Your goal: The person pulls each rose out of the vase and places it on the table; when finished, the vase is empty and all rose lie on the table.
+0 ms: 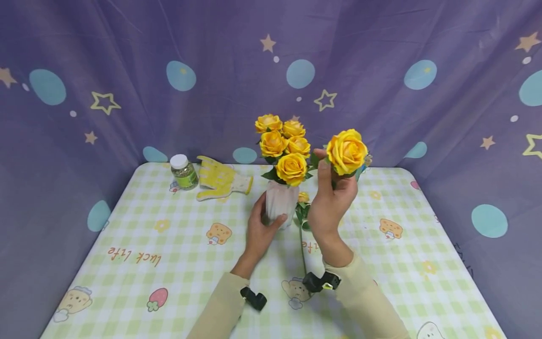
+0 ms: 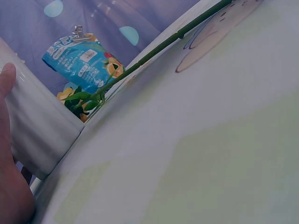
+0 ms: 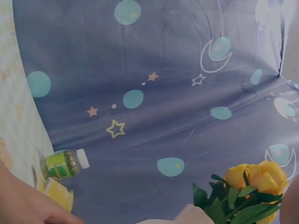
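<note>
A white ribbed vase (image 1: 280,200) stands on the table, with several yellow roses (image 1: 291,168) bunched in its top. My left hand (image 1: 259,235) grips the vase from its left side, thumb across the front; the left wrist view shows the vase's smooth wall (image 2: 39,116) beside the thumb. To the right of the bunch, my right hand (image 1: 330,209) holds up a single yellow rose (image 1: 347,151), fingers just under the bloom; its stem is mostly hidden. Another rose (image 1: 303,197) lies on the table between my forearms, its green stem (image 2: 159,53) pointing towards me.
At the back left are a jar (image 1: 184,175) with a white lid and a yellow-white work glove (image 1: 222,179). Behind the right hand is a blue bag (image 2: 84,60) with a metal clip. A purple curtain (image 1: 237,56) hangs behind the checked tablecloth (image 1: 178,282).
</note>
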`<state>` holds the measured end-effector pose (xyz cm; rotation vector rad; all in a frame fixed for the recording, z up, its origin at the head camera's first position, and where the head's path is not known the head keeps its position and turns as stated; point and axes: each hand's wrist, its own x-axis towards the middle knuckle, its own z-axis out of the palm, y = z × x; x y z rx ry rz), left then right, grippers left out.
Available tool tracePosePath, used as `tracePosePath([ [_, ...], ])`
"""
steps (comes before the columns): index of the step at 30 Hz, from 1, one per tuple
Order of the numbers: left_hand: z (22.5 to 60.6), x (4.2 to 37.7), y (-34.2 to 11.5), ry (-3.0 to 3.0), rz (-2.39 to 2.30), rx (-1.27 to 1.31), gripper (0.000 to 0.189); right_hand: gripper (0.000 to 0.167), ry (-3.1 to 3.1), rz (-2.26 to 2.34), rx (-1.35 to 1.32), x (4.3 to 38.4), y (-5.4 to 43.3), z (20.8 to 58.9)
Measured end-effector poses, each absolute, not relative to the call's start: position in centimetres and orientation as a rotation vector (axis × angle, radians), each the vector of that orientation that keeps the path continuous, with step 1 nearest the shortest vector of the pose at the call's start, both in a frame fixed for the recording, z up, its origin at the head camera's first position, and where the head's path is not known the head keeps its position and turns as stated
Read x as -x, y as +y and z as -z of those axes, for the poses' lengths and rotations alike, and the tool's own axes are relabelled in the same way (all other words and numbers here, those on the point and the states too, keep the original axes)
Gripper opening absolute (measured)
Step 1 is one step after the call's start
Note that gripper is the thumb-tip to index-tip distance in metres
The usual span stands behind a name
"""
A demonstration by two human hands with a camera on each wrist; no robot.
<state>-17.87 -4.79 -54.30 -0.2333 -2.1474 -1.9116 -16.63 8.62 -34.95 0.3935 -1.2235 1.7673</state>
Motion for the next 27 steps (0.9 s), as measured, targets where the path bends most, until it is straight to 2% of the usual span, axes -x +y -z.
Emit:
tracePosePath([
  [10,54.1,17.8,-4.7,-2.133,1.926,0.238,0.084,0.034,-1.047,-1.828,-0.417,17.0,9.4,33.1],
  [16,54.2,17.8,-4.7,-2.118,1.940,0.229,0.083,0.005,-0.954,-1.848,-0.357,17.0,10.3,31.8],
  [21,54.0,17.8,-4.7,-2.127,1.931,0.229,0.084,0.011,-0.919,-1.856,-0.297,17.0,11.2,30.8],
  [27,53.7,17.7,-4.6,-2.152,1.913,0.224,0.084,0.009,-0.854,-1.879,-0.247,17.2,12.4,29.8],
])
